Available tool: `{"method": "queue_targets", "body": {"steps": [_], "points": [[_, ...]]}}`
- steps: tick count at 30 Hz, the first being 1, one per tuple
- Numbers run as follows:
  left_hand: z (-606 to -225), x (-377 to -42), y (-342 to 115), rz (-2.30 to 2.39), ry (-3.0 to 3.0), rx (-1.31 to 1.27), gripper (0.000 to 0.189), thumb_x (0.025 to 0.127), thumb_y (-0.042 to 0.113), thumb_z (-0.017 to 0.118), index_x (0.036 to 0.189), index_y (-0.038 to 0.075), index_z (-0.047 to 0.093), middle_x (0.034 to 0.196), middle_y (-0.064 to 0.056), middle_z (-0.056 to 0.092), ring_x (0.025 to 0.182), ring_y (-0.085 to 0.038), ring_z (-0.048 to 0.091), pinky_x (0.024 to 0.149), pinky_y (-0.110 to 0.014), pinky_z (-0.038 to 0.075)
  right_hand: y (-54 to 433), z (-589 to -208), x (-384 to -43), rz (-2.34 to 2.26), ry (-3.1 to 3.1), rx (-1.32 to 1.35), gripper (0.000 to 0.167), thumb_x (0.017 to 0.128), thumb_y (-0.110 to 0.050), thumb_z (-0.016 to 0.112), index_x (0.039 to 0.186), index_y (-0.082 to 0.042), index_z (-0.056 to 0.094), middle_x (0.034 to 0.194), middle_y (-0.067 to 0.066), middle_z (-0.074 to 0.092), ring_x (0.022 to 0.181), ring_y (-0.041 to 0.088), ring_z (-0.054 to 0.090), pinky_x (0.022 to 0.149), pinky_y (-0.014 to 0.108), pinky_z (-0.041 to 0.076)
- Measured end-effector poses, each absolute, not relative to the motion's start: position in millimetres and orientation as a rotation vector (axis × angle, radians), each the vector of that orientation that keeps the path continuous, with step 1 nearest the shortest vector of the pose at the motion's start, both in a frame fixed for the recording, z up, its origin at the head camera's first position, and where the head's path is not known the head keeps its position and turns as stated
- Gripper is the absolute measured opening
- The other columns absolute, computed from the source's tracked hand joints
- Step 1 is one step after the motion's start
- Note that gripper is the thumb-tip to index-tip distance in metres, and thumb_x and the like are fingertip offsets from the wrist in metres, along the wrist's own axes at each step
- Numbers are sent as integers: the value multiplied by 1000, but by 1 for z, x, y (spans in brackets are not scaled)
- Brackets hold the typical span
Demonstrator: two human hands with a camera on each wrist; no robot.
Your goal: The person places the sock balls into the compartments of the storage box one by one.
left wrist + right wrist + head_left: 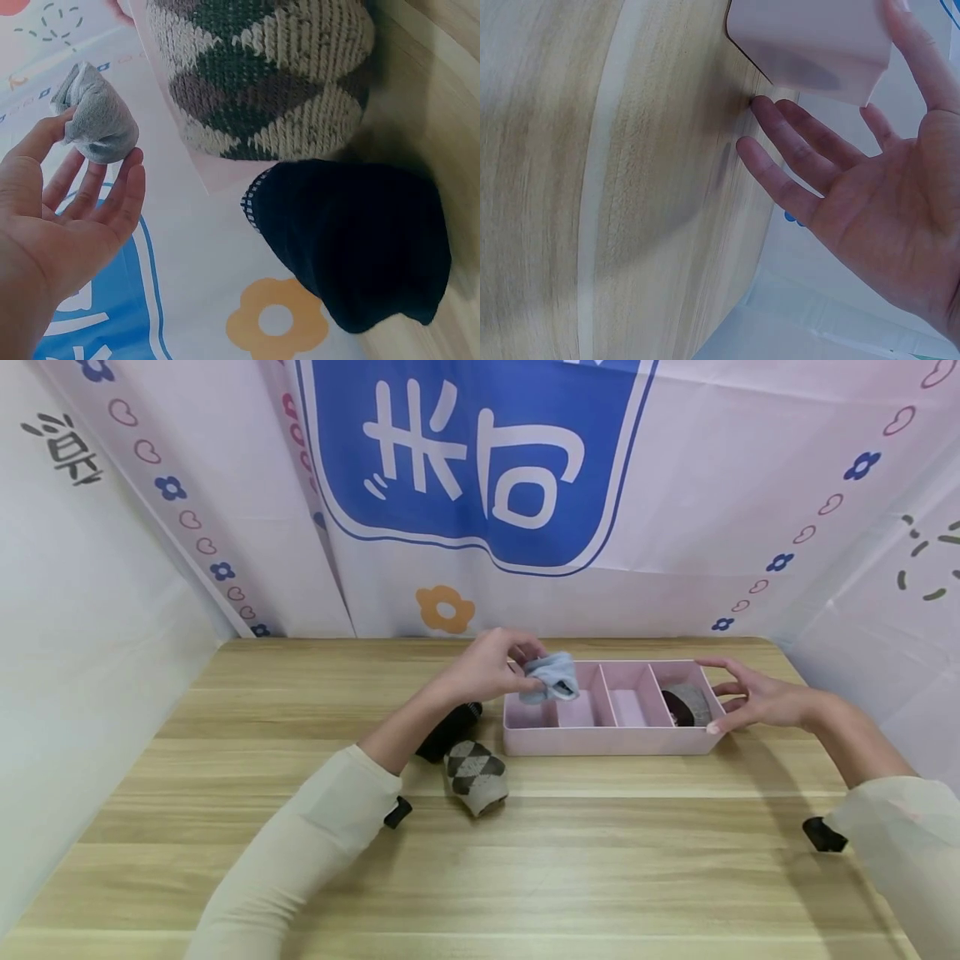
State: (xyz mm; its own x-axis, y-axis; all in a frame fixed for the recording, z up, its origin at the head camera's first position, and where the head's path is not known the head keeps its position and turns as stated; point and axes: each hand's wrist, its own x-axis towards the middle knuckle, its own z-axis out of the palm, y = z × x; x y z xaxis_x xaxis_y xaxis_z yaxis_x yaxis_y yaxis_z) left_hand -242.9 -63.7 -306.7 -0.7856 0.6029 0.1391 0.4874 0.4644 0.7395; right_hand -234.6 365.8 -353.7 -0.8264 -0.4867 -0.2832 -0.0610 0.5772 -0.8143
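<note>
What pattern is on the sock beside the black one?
That sock is argyle: dark green, brown and beige diamonds, clearest in left wrist view.

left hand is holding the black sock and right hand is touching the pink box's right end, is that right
Not quite: the left hand holds the pale blue sock. The head view shows the black sock on the table. The right hand is indeed touching the pink box's right end.

Blue wall panel (474,427) | large white characters (416,439) | reading unclear
</note>
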Motion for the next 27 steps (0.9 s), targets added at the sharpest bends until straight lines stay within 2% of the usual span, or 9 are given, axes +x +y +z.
{"method": "queue_targets", "body": {"steps": [9,19,27], "points": [[-312,-246,-46,1227,2533,972,34,84,3,83,116,-2,72,102,-14,72,94,-26,69,78,-27,58,366,-354,-233,-1203,2310,-436,98,88,-2,77,160,-27,15,149,48,31,126,56,53,87,33,57],[-319,-249,-25,1246,2504,942,33,85,3,83,116,-2,72,103,-13,72,93,-24,69,76,-24,56,366,-354,-234,-1190,2318,-433,98,87,-3,77,159,-28,16,148,47,34,128,57,51,87,33,56],[-320,-247,-15,1259,2485,927,33,86,3,83,117,-2,71,105,-13,70,95,-24,66,79,-24,55,365,-354,-234,-1188,2313,-430,99,87,-5,78,160,-25,14,147,46,34,128,56,51,87,33,56]]}}
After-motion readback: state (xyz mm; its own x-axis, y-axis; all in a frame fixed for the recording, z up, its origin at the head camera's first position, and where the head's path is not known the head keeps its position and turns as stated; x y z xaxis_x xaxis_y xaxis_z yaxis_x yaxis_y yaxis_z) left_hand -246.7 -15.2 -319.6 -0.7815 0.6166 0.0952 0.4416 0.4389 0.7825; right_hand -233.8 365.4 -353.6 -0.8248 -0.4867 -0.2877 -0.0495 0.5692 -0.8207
